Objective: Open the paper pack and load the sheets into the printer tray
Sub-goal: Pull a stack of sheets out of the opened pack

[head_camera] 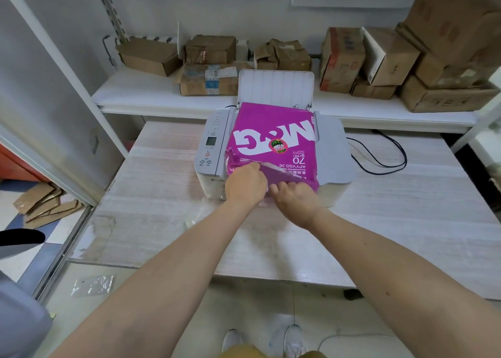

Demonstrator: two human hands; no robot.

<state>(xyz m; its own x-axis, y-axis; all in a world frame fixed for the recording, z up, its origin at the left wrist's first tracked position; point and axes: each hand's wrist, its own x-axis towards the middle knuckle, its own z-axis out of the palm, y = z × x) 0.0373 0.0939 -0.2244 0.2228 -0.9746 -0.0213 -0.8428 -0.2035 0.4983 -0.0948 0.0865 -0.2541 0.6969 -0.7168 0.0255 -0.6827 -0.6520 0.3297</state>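
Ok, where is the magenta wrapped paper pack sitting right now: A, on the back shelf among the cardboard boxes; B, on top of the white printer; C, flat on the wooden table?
B: the magenta wrapped paper pack lies across the top of the white printer, both hands at its torn near end.

The purple paper pack bears, upside down, "M&G" in large white letters. Smaller white print beneath reads "70 g/m²", "APYVSG 36" and "MULTIPURPOSE".

Glossy paper pack, wood-grain table
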